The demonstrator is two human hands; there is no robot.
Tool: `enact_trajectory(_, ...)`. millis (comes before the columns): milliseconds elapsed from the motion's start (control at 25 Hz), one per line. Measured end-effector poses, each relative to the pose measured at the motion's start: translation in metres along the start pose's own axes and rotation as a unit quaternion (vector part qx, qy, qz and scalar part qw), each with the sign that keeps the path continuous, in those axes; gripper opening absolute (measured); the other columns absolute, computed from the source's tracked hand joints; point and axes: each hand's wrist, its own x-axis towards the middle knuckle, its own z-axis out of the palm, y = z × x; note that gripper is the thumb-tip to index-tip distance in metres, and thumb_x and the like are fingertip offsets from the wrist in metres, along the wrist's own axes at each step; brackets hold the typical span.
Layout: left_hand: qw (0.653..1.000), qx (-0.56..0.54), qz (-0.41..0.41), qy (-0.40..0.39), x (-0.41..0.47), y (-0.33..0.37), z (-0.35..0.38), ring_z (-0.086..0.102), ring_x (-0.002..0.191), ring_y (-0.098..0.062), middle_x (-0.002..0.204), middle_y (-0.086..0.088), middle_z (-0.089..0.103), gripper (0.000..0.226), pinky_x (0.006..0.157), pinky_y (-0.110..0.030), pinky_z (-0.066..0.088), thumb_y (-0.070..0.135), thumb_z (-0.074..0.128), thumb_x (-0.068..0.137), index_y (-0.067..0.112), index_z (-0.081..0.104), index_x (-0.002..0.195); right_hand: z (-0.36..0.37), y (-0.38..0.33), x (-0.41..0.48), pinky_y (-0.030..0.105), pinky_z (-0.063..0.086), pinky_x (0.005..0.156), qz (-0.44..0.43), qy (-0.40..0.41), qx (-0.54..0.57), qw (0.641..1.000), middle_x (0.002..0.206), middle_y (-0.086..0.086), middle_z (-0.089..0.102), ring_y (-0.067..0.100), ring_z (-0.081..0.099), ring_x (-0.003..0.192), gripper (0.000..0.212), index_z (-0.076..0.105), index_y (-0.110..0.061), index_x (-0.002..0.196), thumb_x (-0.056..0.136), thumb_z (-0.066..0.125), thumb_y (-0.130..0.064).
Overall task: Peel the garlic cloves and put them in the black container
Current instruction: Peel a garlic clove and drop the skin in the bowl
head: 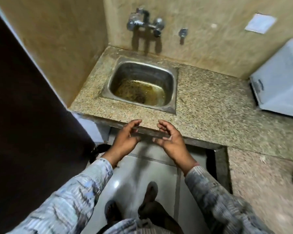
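My left hand point(126, 137) and my right hand point(169, 141) hover side by side at the front edge of a speckled granite counter point(201, 102), palms turned toward each other. The fingers of both are loosely curled and hold nothing. No garlic cloves and no black container appear in this view. My patterned sleeves reach up from the bottom of the frame.
A small steel sink point(172, 88) with yellowish residue is set in the counter, below a wall tap point(145, 22). A white appliance point(281, 81) stands at the right. A dark door point(24, 107) fills the left. My feet stand on pale floor tiles point(134, 174).
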Motion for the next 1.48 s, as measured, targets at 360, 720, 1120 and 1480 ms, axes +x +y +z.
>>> enact_trajectory(360, 0.971, 0.017, 0.100, -0.215, 0.037, 0.104, 0.171, 0.062, 0.121, -0.018, 0.137, 0.007, 0.061, 0.066, 0.098, -0.038, 0.055, -0.004, 0.071, 0.083, 0.034, 0.059, 0.135, -0.158, 0.016, -0.101, 0.008, 0.046, 0.094, 0.020, 0.249, 0.054, 0.967, 0.141, 0.005, 0.060, 0.009, 0.054, 0.135, 0.075, 0.052, -0.017, 0.146, 0.080, 0.080, 0.006)
enact_trajectory(720, 0.916, 0.064, 0.144, -0.370, 0.060, 0.160, 0.391, 0.062, 0.117, -0.017, 0.136, 0.005, 0.062, 0.065, 0.103, -0.046, 0.053, -0.005, 0.072, 0.083, 0.027, 0.060, 0.138, -0.314, 0.090, -0.165, 0.026, 0.049, 0.106, 0.067, 0.421, 0.031, 0.904, 0.136, -0.007, 0.066, 0.000, 0.058, 0.128, 0.069, 0.058, -0.023, 0.140, 0.078, 0.081, -0.004)
enact_trajectory(1120, 0.850, 0.177, 0.147, -0.474, 0.092, 0.158, 0.544, 0.064, 0.106, -0.014, 0.123, 0.008, 0.064, 0.063, 0.083, -0.032, 0.054, 0.014, 0.068, 0.077, 0.037, 0.060, 0.136, -0.411, 0.179, -0.184, 0.018, 0.050, 0.081, 0.278, 0.570, -0.023, 0.773, 0.121, 0.001, 0.073, 0.011, 0.066, 0.098, 0.040, 0.069, -0.019, 0.129, 0.091, 0.077, -0.021)
enact_trajectory(1480, 0.786, 0.355, 0.205, -0.462, 0.174, 0.143, 0.613, 0.064, 0.094, -0.017, 0.106, 0.004, 0.066, 0.050, 0.079, -0.029, 0.051, 0.021, 0.071, 0.077, 0.041, 0.065, 0.123, -0.457, 0.247, -0.124, 0.032, 0.038, 0.068, 0.438, 0.512, -0.093, 0.733, 0.102, 0.017, 0.072, 0.039, 0.067, 0.098, 0.024, 0.071, -0.009, 0.094, 0.092, 0.069, -0.033)
